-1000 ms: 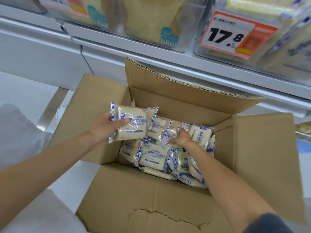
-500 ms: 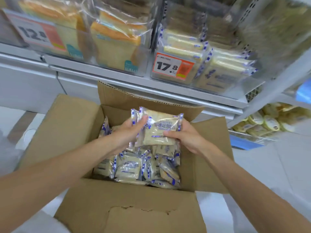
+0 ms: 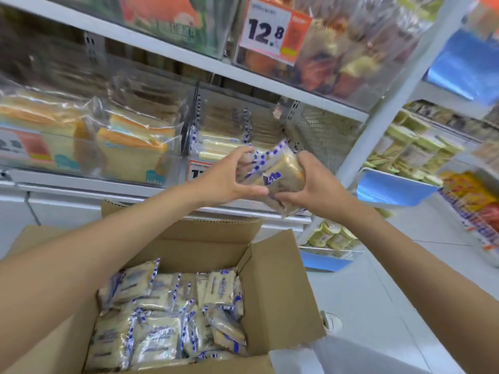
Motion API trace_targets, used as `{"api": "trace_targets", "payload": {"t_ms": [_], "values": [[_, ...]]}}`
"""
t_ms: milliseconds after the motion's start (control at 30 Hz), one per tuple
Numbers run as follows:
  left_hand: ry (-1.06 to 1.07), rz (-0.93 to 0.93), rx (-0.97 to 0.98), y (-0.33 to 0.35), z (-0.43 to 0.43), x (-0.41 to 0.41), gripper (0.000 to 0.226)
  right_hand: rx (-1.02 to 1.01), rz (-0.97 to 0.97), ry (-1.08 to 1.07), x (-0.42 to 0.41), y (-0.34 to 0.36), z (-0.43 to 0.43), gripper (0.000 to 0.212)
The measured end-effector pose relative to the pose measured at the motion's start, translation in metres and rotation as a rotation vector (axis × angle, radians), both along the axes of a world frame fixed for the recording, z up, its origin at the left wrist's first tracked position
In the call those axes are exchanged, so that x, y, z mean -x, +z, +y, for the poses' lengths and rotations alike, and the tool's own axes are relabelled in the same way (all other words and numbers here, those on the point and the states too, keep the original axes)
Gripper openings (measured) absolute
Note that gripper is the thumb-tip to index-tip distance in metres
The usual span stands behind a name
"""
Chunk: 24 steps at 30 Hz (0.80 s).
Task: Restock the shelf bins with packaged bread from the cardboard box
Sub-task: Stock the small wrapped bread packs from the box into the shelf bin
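Observation:
Both hands hold a small stack of bread packets (image 3: 272, 176), clear wrap with blue-and-white edges, raised in front of the lower shelf. My left hand (image 3: 229, 179) grips its left side, my right hand (image 3: 313, 184) grips its right side. Just behind the packets is a clear shelf bin (image 3: 224, 136) holding the same kind of bread. Below, the open cardboard box (image 3: 280, 287) contains several more packets (image 3: 167, 319).
To the left, clear bins (image 3: 127, 147) hold sliced toast bags. An upper shelf carries a 12.8 price tag (image 3: 267, 31). A white shelf upright (image 3: 399, 95) stands on the right, with more stocked shelves (image 3: 405, 155) beyond. Grey floor (image 3: 391, 292) lies right of the box.
Both hands lifted the bread packets out of the box and up toward the shelf bin. The view tilted upward, showing more shelving.

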<state>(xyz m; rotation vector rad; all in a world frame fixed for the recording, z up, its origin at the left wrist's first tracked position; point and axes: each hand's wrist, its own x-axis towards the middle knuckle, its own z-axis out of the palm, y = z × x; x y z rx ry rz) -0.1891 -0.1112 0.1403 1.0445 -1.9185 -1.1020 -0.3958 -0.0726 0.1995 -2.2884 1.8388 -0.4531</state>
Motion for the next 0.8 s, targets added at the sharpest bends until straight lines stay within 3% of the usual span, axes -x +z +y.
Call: {"api": "trace_targets", "payload": {"t_ms": [100,200,367,567,700,800], "values": [[0.075,-0.153,0.235,0.013,-0.046,0.007,0.065,0.162,-0.126,-0.175,0.025,0.027,-0.017,0.061],[0.016,-0.420,0.410,0.021,-0.090,0.020,0.058,0.296,-0.117,-0.285,0.039,0.037,-0.039,0.058],[-0.147,-0.803,0.380,0.011,-0.130,0.032,0.065,0.252,0.109,-0.438,0.051,0.016,-0.080,0.058],[-0.114,-0.795,0.426,-0.006,-0.134,0.030,0.061,-0.024,0.357,-0.693,0.043,0.011,-0.125,0.071],[-0.109,-0.788,0.439,-0.008,-0.135,0.029,0.064,-0.187,0.348,-0.792,0.040,0.020,-0.152,0.083],[-0.114,-0.772,0.430,-0.008,-0.135,0.029,0.064,-0.177,0.325,-0.832,0.045,0.021,-0.157,0.087]]}}
